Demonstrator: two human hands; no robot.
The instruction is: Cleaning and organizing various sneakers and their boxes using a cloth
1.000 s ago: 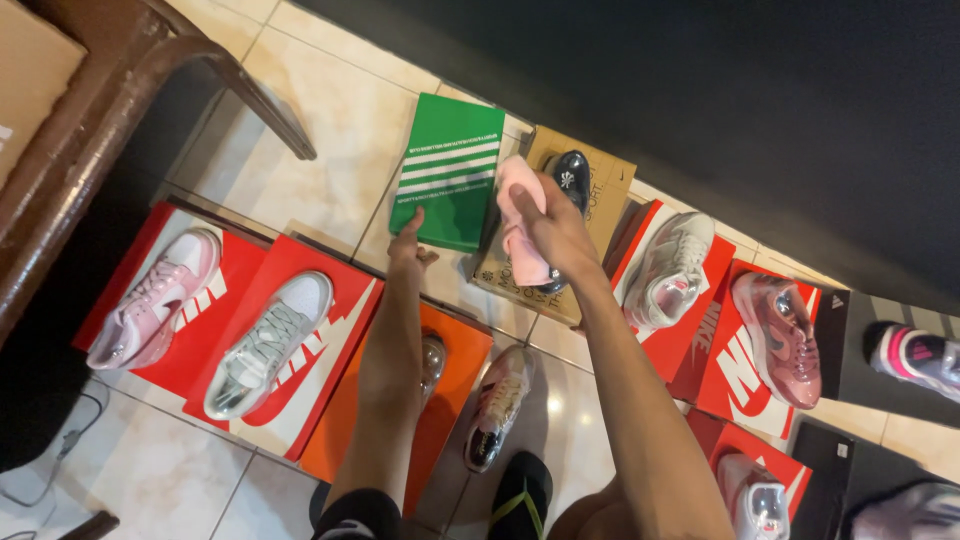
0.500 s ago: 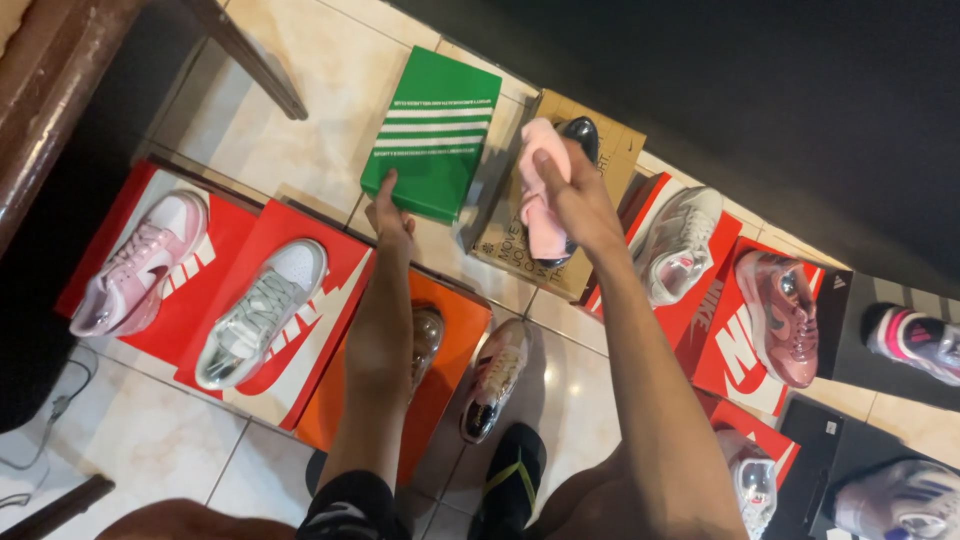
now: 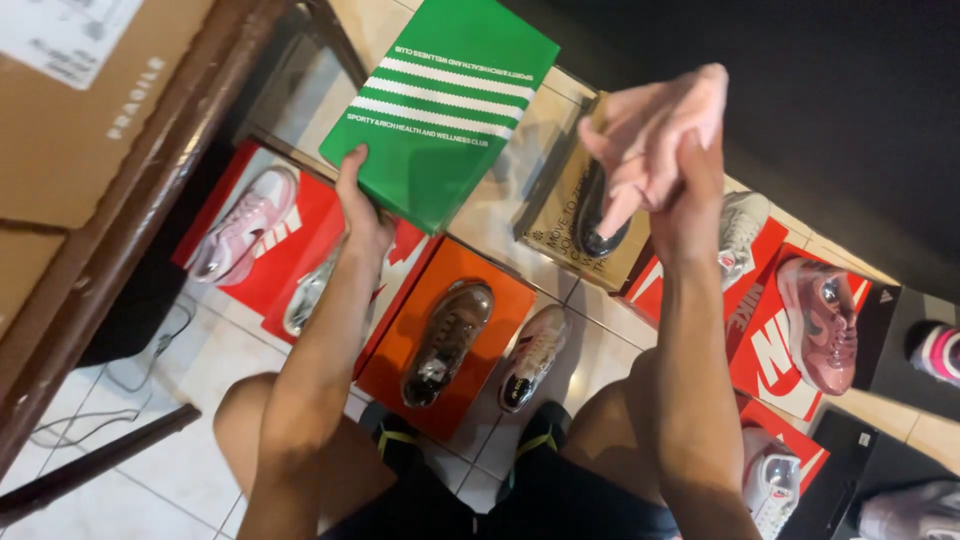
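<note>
My left hand (image 3: pixel 362 203) grips the near edge of a green shoe box (image 3: pixel 445 100) with white stripes and holds it lifted off the floor. My right hand (image 3: pixel 688 170) is raised and closed on a light pink shoe (image 3: pixel 650 130), held above a tan box (image 3: pixel 570 215) that carries a dark shoe (image 3: pixel 598 215). Below my arms, an orange box (image 3: pixel 480 330) bears a brown shoe (image 3: pixel 448 340), and a pale shoe (image 3: pixel 532 355) lies on the tiles beside it.
Red boxes with pink and grey shoes (image 3: pixel 240 225) lie at left, more red boxes with a dark pink shoe (image 3: pixel 820 320) at right. A wooden table frame (image 3: pixel 150 200) with a cardboard carton (image 3: pixel 70 110) stands at left. My knees and dark sandals fill the bottom.
My left hand took hold of the green box and lifted it toward me. My right hand raised the pink shoe higher. The view moved closer to the floor.
</note>
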